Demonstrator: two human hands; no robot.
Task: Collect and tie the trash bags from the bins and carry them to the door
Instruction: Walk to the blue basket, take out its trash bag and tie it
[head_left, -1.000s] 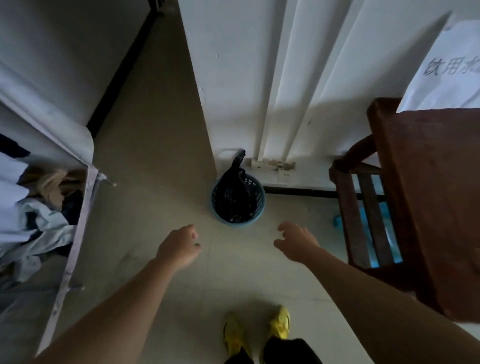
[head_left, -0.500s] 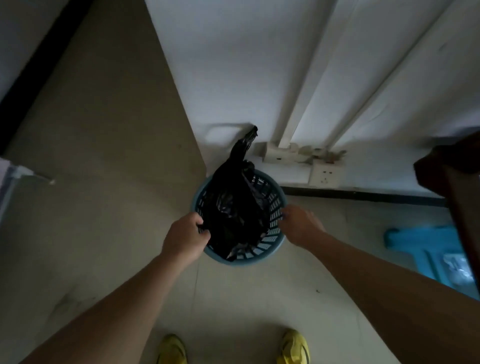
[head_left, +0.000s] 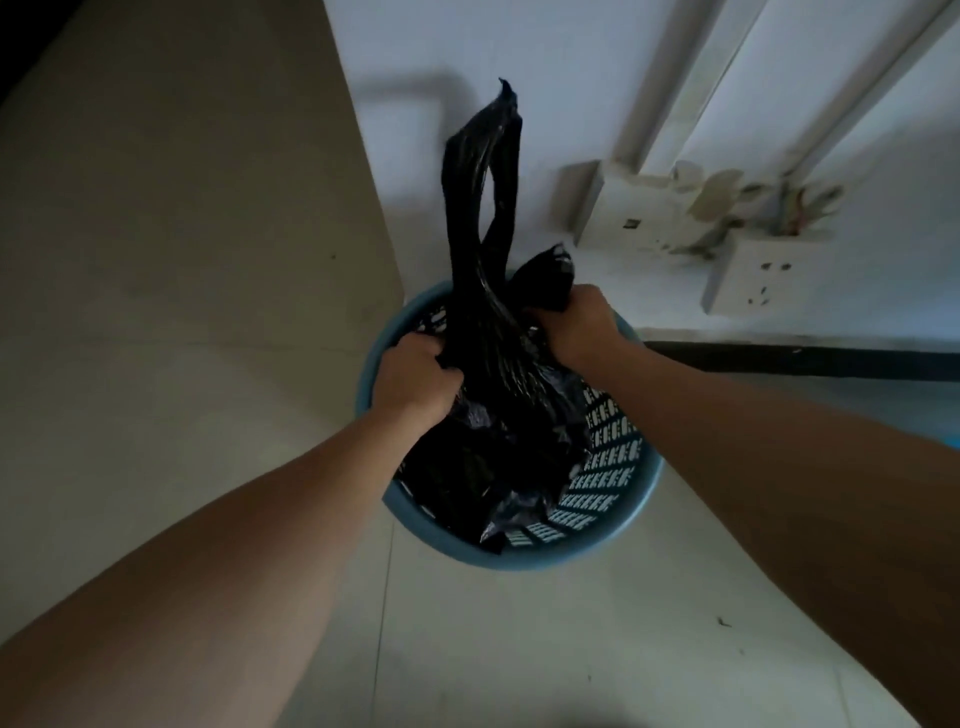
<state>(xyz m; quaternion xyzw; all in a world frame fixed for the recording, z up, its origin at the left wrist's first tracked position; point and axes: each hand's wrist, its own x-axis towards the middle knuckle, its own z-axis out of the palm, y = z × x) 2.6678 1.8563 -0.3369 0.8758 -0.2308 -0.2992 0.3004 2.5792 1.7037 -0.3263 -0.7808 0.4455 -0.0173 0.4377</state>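
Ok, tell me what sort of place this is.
Probably a plain indoor room, perhaps living quarters or an office: a tiled floor, a white wall with a wall socket low down, and a small blue mesh wastebasket whose black trash bag the left hand and right hand grip.

Both bare forearms reach forward and down, converging. Left hand (head_left: 415, 376) fisted, knuckles up. Right hand (head_left: 576, 325) fisted, slightly farther out (each grips the trash bag (head_left: 480, 218)).

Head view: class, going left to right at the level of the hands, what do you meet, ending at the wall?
left hand → black trash bag → right hand → wall socket
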